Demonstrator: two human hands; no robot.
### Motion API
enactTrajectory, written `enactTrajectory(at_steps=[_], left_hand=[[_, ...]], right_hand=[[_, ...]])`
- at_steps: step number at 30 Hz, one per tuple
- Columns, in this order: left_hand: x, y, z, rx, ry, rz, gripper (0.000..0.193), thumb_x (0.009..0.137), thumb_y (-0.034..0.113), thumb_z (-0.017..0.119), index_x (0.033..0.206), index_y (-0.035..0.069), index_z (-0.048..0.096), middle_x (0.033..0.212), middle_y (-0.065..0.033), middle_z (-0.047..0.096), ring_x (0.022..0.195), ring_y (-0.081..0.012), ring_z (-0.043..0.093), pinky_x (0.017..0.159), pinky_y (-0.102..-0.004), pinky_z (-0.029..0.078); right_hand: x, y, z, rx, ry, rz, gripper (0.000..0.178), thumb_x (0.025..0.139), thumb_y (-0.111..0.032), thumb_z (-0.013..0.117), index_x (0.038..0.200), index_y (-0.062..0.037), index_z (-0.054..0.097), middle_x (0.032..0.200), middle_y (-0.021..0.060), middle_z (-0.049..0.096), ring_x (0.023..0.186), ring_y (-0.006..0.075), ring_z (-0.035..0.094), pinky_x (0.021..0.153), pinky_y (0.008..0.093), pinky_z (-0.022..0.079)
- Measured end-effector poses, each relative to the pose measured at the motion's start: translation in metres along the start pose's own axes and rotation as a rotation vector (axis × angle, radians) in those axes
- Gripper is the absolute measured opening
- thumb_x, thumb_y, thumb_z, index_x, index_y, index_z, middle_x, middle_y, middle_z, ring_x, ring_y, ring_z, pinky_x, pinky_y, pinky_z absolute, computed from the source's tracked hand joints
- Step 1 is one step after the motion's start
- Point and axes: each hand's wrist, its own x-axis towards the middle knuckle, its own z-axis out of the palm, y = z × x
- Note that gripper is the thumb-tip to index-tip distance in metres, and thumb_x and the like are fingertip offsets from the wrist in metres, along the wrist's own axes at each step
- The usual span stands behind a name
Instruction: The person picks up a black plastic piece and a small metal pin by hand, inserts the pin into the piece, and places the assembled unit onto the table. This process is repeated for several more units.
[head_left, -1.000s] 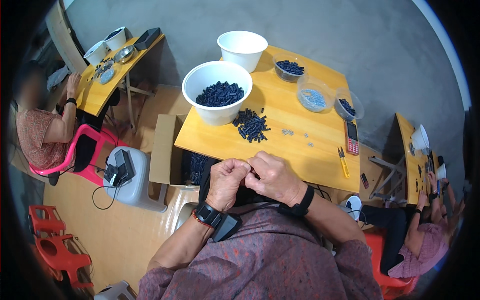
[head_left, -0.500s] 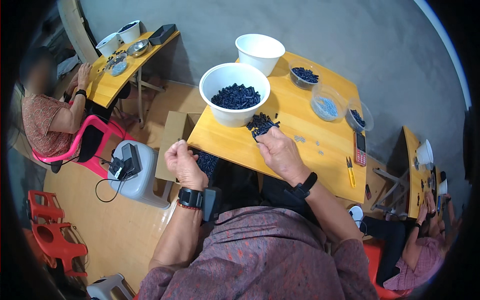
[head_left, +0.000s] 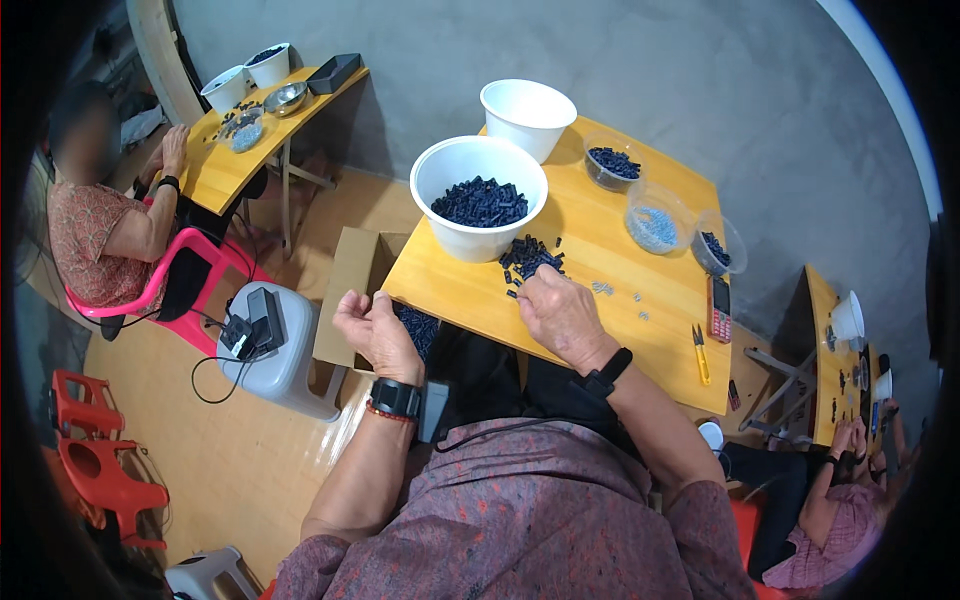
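Note:
My right hand rests on the yellow wooden table, its fingers at the near edge of a loose pile of small dark blue parts. Whether it grips a part is hidden. My left hand is held off the table's left edge, above an open cardboard box, fingers loosely curled with nothing visible in them. A large white bowl full of the same dark parts stands just behind the pile. A few small silver bits lie to the right of my right hand.
An empty white bowl and three clear tubs stand further back. A yellow snipper and a red phone lie at the right. A grey stool with a device stands left. Other people sit at side tables.
My hands, joined at the near table edge a second ago, have parted: the right went forward to the parts pile, the left swung out over the box.

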Motion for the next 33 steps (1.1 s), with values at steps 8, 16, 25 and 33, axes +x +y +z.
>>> enactTrajectory(at_steps=[8,16,25,33], left_hand=[[-0.052,0.012,0.002,0.045,-0.417,0.206,0.028,0.087,0.003,0.063,0.112,0.0,0.051,0.093,-0.0032,0.052,0.079,-0.0085,0.049,0.074,-0.0235,0.045],[-0.062,0.019,0.001,0.054,-0.611,0.156,0.019,0.09,0.003,0.063,0.107,0.0,0.058,0.091,-0.0002,0.056,0.08,-0.0064,0.051,0.075,-0.0209,0.045],[-0.061,0.01,-0.001,0.006,-0.677,0.159,0.018,0.091,0.004,0.063,0.109,0.001,0.058,0.096,-0.0007,0.059,0.081,-0.0054,0.053,0.07,-0.0195,0.046],[-0.06,0.007,-0.001,0.01,-0.679,0.123,0.018,0.091,0.005,0.063,0.108,0.002,0.058,0.095,-0.0004,0.059,0.076,-0.0038,0.051,0.065,-0.0178,0.043]], right_hand=[[-0.003,-0.002,-0.006,0.004,0.0,0.009,0.007,0.081,-0.01,0.065,0.081,-0.0038,0.062,0.083,0.0127,0.056,0.075,0.034,0.064,0.066,0.0439,0.053],[-0.001,-0.002,-0.005,-0.008,-0.021,0.017,0.011,0.082,-0.014,0.065,0.077,-0.0048,0.061,0.081,0.012,0.056,0.073,0.0333,0.064,0.064,0.0444,0.052],[0.004,-0.011,-0.012,-0.002,-0.006,0.047,0.018,0.084,-0.021,0.066,0.08,-0.0033,0.061,0.083,0.0141,0.057,0.075,0.0354,0.064,0.066,0.0458,0.052],[0.008,-0.013,-0.001,-0.022,-0.017,0.077,0.02,0.084,-0.02,0.067,0.08,-0.0008,0.063,0.084,0.0141,0.059,0.078,0.0351,0.065,0.068,0.045,0.053]])
